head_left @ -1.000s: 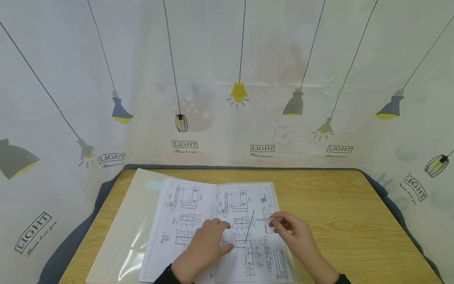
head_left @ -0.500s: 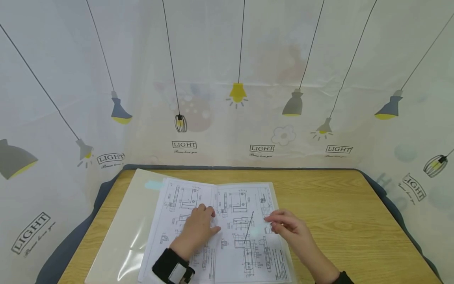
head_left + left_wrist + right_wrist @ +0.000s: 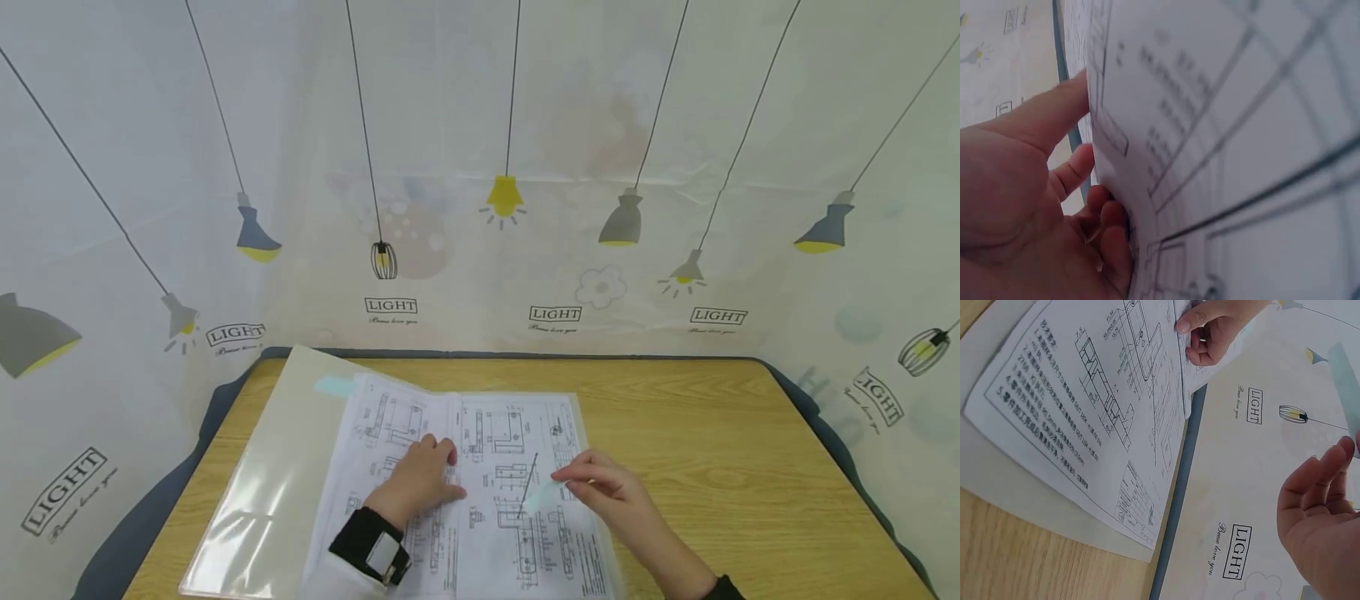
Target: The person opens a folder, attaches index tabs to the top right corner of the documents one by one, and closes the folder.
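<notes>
A booklet of technical drawings lies open, its left page [image 3: 337, 508] and right page [image 3: 491, 542] side by side. My left hand [image 3: 422, 483] rests on the left page near the fold, thumb toward the right page. In the left wrist view the fingers [image 3: 1116, 250] bend loosely against the paper, and the sheet bulges close to the camera. Over the right page, my right hand [image 3: 609, 487] pinches a light blue sticky note [image 3: 542, 495] between thumb and fingertips. The right wrist view shows that sticky note [image 3: 1346, 381] sticking up from the fingers.
Under the booklet is a pale folder cover [image 3: 255, 500] with another light blue tab [image 3: 333, 386] near its top. The wooden table [image 3: 750, 475] extends to the right. Behind it hangs a cloth backdrop [image 3: 465, 250] printed with lamps.
My left hand has shifted left from the fold onto the left page, whose near part has risen over the wrist. My right hand has moved slightly left and down, with the sticky note tilting downward.
</notes>
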`<state>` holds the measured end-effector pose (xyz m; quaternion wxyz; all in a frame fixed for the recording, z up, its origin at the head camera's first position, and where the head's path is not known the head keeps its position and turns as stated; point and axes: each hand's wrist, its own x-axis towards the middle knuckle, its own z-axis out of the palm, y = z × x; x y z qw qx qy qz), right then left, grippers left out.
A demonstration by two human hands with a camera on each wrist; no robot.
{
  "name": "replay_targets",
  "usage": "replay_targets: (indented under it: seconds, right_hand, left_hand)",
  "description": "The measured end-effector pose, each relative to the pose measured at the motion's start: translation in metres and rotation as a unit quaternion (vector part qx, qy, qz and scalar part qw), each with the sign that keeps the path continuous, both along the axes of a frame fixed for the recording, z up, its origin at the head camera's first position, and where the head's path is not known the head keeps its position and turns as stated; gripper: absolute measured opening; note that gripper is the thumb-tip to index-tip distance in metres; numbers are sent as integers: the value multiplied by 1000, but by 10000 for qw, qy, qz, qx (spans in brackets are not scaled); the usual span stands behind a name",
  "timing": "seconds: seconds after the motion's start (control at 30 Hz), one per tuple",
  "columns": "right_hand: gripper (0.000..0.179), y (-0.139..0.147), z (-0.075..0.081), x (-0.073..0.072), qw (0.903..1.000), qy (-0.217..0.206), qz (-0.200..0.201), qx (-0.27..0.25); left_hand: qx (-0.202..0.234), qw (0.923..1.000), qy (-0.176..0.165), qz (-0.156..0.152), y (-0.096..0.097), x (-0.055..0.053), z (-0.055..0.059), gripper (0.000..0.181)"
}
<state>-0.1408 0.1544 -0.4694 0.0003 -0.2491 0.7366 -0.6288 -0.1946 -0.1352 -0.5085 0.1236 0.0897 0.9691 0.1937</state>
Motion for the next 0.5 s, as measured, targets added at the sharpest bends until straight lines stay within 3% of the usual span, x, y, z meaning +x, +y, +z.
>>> replay_targets:
  seconds: [0.17, 0.5]
  right_hand:
    - [16, -1, -1, 0, 10000, 74, 46, 15]
    - [22, -4, 1, 2, 9967, 765, 264, -70]
  left_hand:
    - [269, 9991, -332, -77, -4, -5, -2, 45]
    - [327, 9987, -382, -99, -4, -7, -6, 45]
